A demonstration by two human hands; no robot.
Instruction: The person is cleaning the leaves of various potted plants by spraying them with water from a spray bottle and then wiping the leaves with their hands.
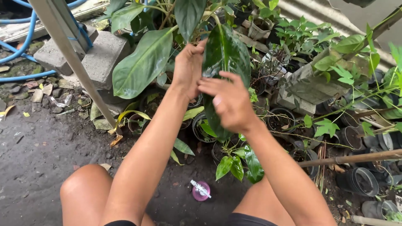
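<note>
My left hand (188,67) pinches the upper edge of a big dark leaf (224,58), fingers closed on it near the tip end. My right hand (228,102) lies across the leaf's face lower down, fingers (213,83) stretched nearly flat and gripping nothing. The leaf looks glossy and wet, so I judge it slippery, light and bendy, easy to tear. Holding the edge near the midrib, well above my right fingers, seems safest. A pink spray bottle (201,191) stands on the ground below both hands.
</note>
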